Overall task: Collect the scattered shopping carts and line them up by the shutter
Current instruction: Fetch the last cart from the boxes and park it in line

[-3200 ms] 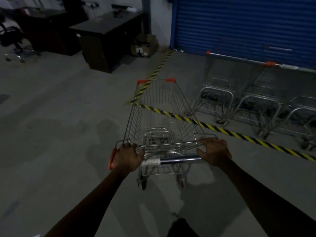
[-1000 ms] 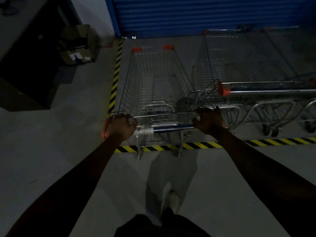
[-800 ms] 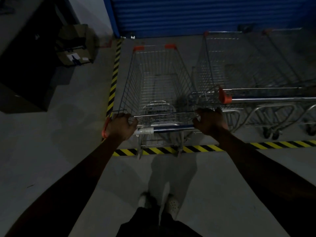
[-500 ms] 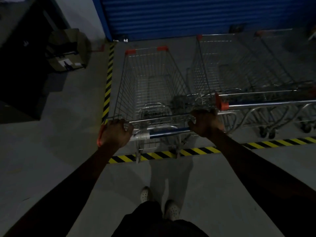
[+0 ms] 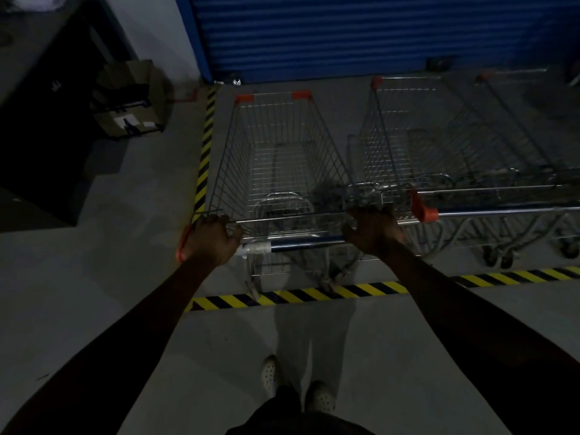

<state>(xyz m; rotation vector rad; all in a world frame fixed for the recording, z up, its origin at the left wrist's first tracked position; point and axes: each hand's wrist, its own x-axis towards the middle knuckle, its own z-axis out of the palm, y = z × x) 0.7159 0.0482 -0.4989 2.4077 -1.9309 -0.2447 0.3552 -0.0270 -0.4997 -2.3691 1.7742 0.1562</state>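
Forward it rolls: since three seconds back, the cart [image 5: 282, 158] has crossed onto the striped tape [image 5: 298, 295] and sits just left of two parked carts [image 5: 408, 136], three in all. Nose to the far blue shutter [image 5: 361, 32], long axis near-to-far. Left hand [image 5: 210, 240] and right hand [image 5: 373, 230], fingers [image 5: 219, 221] clenched round the handle [image 5: 301, 243]. Box [image 5: 131, 98] label, far left: unreadable.
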